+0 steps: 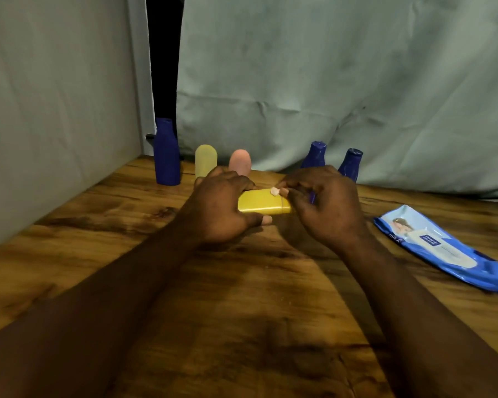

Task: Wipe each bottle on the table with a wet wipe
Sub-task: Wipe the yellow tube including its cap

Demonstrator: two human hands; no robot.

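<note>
We see the yellow bottle (262, 201), plain and glossy with no label showing, held sideways over mid-table (242, 311). The left hand (222, 208) grips it and the right hand (325, 202) pinches a small white wad (275, 191) at its top edge. Six bottles total: this one, three blue bottles (166, 153) (315, 156) (351, 163), one pale yellow bottle (205, 160) and one pink bottle (240, 161), standing at the back. One blue wipes pack (440, 248) lies at right, print too blurred to read.
</note>
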